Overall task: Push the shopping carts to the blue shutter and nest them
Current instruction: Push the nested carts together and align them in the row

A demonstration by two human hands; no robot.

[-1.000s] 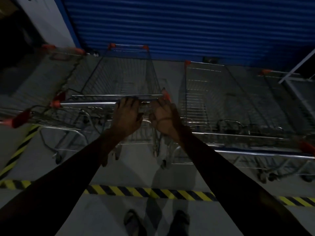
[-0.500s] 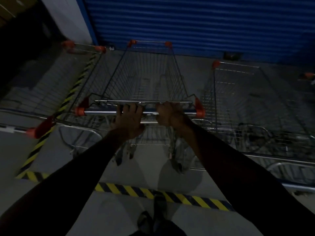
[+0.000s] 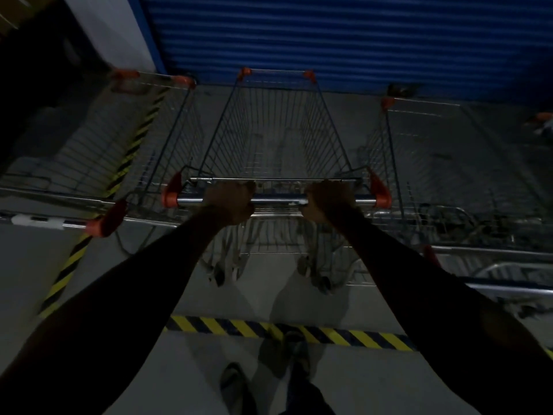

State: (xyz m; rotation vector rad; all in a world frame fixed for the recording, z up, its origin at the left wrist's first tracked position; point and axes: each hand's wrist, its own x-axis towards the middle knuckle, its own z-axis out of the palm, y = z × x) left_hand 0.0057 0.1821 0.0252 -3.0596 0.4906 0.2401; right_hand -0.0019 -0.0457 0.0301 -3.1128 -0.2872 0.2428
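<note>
A wire shopping cart [image 3: 275, 127] with orange corner caps stands in front of me, its nose close to the blue shutter [image 3: 344, 37]. My left hand [image 3: 229, 202] and my right hand [image 3: 327, 202] are both closed around its chrome handle bar [image 3: 278, 200], one on each side of the middle. The cart's basket is empty. A second cart [image 3: 98, 145] stands to its left and a third cart [image 3: 454, 175] to its right, both pointing at the shutter.
Yellow-black hazard tape [image 3: 284, 330] crosses the floor by my feet [image 3: 236, 384], and another strip [image 3: 74, 259] runs up the left under the left cart. A white wall post [image 3: 110, 28] borders the shutter's left side. More cart frames [image 3: 508, 283] sit at the right.
The cart has rolled forward toward the shutter and now sits centred in view. My hands have spread apart on the handle, and the fingers have closed around it.
</note>
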